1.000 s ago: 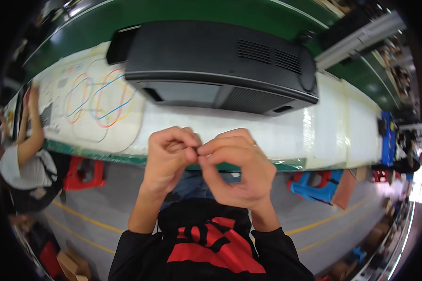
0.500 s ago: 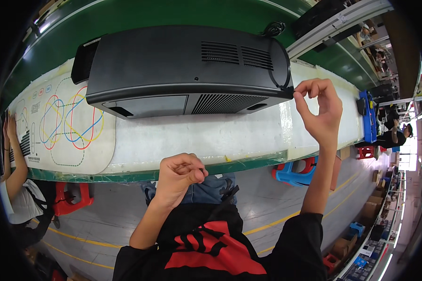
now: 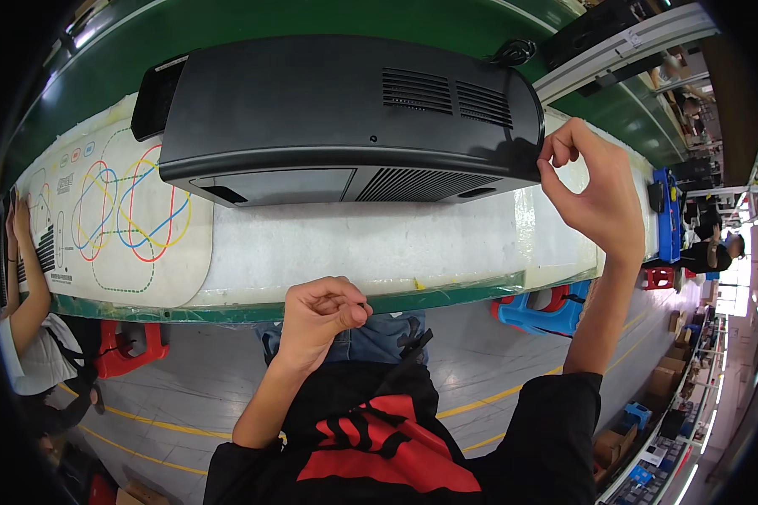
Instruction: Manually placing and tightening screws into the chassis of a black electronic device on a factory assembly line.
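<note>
A large black machine housing (image 3: 295, 101) with slotted vents and a grey front panel lies lengthwise on the workbench (image 3: 312, 244). At its right front corner is my right hand (image 3: 602, 189), thumb and forefinger pinched together. A thin black cord (image 3: 541, 118) runs down the housing's right end to those fingertips, which partly hide it. My left hand (image 3: 322, 320) hovers in front of the bench edge, away from the housing. Its fingers are curled and the thumb presses against them; whether something small sits between them is hidden.
A printed mat (image 3: 130, 219) with coloured loops covers the bench's left part. Behind the housing lies a coiled black cable (image 3: 514, 52), beside a metal frame post (image 3: 623, 50). Another person's arm (image 3: 32, 261) reaches in at far left. Stools (image 3: 539, 313) stand below the bench.
My right hand has moved a little to the right, and the cord's loop has shifted from the top to the housing's right end. My left hand stays put. The view has shifted slightly.
</note>
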Action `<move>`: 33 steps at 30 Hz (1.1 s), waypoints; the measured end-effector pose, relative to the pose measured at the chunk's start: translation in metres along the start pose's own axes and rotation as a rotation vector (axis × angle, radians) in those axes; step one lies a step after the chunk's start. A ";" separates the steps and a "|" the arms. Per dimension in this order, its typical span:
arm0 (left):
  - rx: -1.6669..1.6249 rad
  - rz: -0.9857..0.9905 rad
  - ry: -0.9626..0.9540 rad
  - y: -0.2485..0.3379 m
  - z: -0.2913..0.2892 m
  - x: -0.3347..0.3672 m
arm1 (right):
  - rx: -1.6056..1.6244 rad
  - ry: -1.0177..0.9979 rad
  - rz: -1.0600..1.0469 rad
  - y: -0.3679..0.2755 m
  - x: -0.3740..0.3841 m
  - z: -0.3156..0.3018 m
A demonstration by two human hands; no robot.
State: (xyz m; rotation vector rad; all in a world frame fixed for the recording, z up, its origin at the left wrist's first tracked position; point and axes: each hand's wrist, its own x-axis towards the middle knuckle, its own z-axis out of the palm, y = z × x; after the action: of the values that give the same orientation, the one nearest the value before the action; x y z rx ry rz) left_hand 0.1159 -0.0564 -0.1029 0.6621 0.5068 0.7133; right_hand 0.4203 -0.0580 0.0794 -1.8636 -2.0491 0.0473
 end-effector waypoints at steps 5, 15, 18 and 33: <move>0.003 -0.016 0.021 -0.002 -0.006 -0.002 | 0.033 0.143 0.064 0.002 -0.021 0.011; -0.031 0.052 -0.056 0.007 0.005 0.013 | -0.215 0.295 -0.105 -0.010 -0.030 0.038; -0.140 0.020 -0.143 0.012 0.018 0.017 | -0.250 0.329 -0.116 -0.003 -0.036 0.040; -0.066 0.130 -0.222 0.022 0.033 0.004 | 0.586 0.269 -0.151 -0.123 -0.064 0.083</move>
State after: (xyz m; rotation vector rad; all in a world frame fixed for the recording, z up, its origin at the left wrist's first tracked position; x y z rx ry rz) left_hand 0.1296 -0.0531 -0.0660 0.7074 0.2370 0.7645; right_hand 0.2820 -0.1173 0.0191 -1.2799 -1.7391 0.3052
